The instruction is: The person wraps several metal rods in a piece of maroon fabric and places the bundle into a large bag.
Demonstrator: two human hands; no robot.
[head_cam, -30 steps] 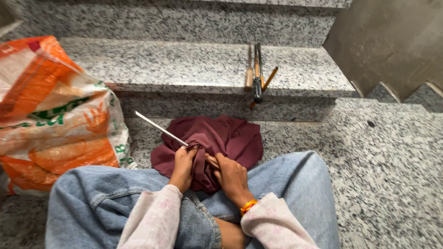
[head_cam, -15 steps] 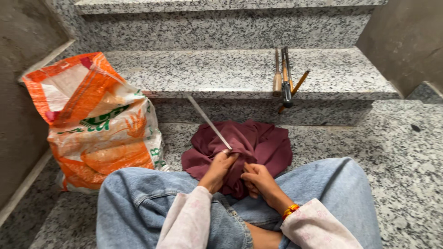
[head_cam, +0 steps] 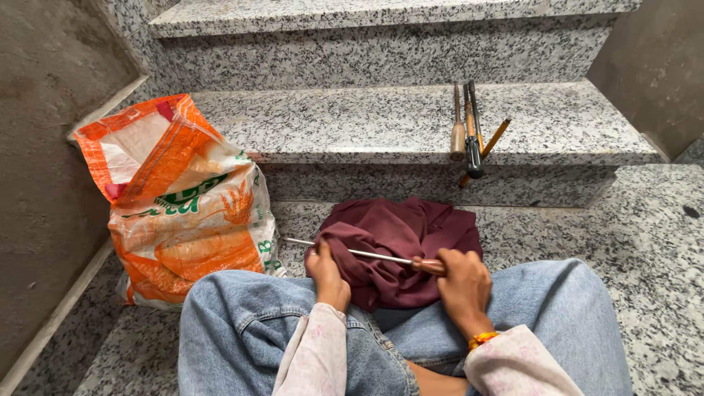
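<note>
Maroon cloth lies bunched between the knees; the left hand pinches it, fingers closed, while the right hand grips a metal rod lying across it.

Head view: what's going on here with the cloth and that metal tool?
A person sits on granite stairs with legs crossed. The right hand grips the handle end of a long thin metal tool, held roughly level across a maroon cloth bunched on the landing. The left hand pinches the cloth around the shaft, and the tip pokes out past it. More long-handled tools lie on the step above, and an orange and white woven sack stands to the left.
</note>
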